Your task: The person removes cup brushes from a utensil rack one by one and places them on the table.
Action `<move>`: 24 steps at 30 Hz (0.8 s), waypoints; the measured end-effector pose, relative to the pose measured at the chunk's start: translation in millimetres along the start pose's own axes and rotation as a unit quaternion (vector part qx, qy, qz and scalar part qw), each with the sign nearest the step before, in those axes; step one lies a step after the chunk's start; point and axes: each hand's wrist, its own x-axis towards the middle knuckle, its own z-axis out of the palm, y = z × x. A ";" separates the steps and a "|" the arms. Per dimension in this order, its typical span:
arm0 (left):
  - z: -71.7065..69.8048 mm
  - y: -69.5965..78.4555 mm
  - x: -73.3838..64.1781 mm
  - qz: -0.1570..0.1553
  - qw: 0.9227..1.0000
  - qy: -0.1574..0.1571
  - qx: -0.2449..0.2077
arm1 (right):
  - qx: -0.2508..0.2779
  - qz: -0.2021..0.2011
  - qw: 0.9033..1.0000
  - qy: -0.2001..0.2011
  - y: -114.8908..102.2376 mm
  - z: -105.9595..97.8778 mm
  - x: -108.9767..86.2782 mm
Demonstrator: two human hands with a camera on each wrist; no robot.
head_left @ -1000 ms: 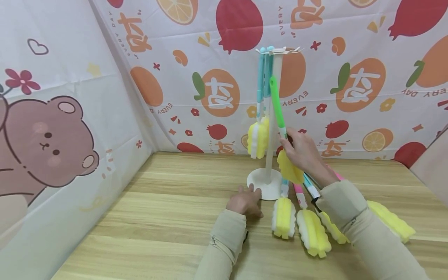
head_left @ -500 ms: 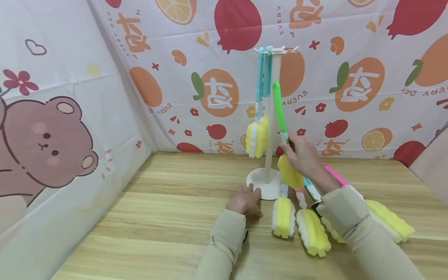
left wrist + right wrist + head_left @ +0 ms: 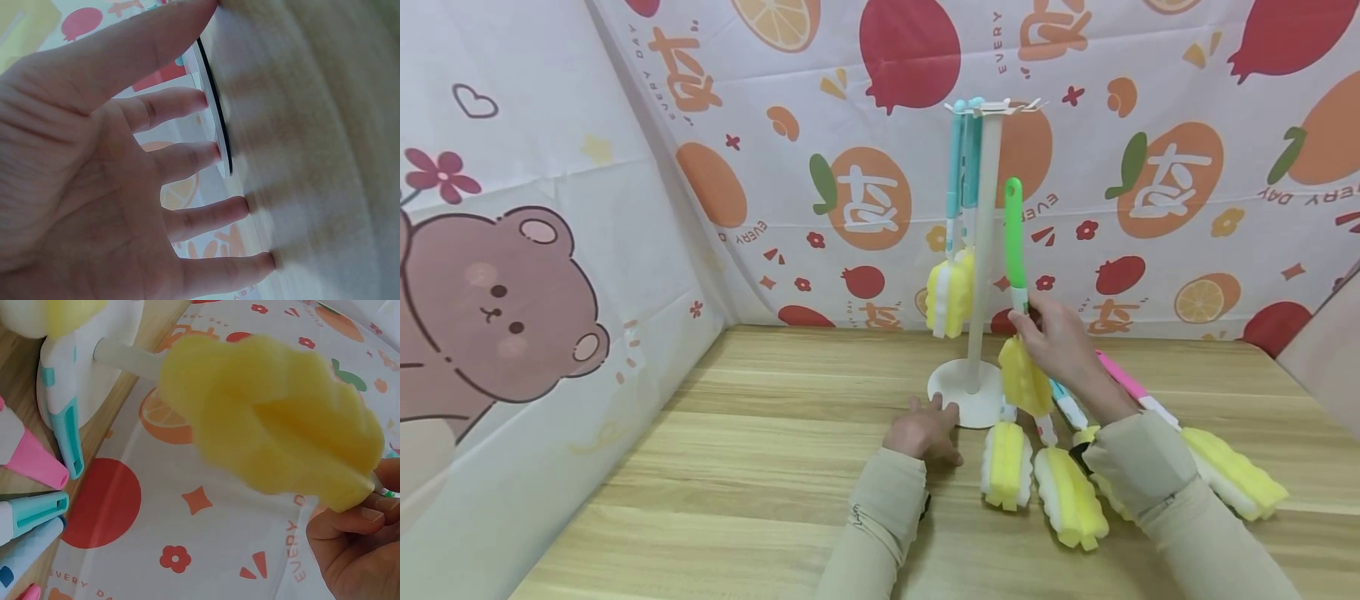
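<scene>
My right hand (image 3: 1063, 337) pinches a sponge bottle brush (image 3: 1015, 237) by its white neck, green handle up and yellow sponge head down. The brush stands nearly upright, right of a white rack's pole (image 3: 983, 250). In the right wrist view its yellow sponge (image 3: 269, 419) fills the middle, with fingertips just at its end. My left hand (image 3: 921, 432) has its fingers spread, fingertips at the front edge of the rack's round base (image 3: 951, 387). The left wrist view shows two fingertips at the dark rim of that base (image 3: 215, 112), the others on the table.
Two brushes with teal handles (image 3: 955, 183) hang from the hooked top (image 3: 996, 108) of the rack. Several more sponge brushes lie on the wooden table, among them one nearest the base (image 3: 1007, 467) and a pink-handled one (image 3: 1232, 471) at right. Printed cloth (image 3: 865, 75) stands behind.
The green-handled brush has shifted right and slightly down, away from the pole, and turned more upright. My right hand moved along with it, while the left hand stayed at the base.
</scene>
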 end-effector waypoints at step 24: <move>-1.2 1.1 2.2 -0.003 1.000 -0.004 -0.002 | 0.125 0.008 0.990 0.063 11.1 -21.4 -37.5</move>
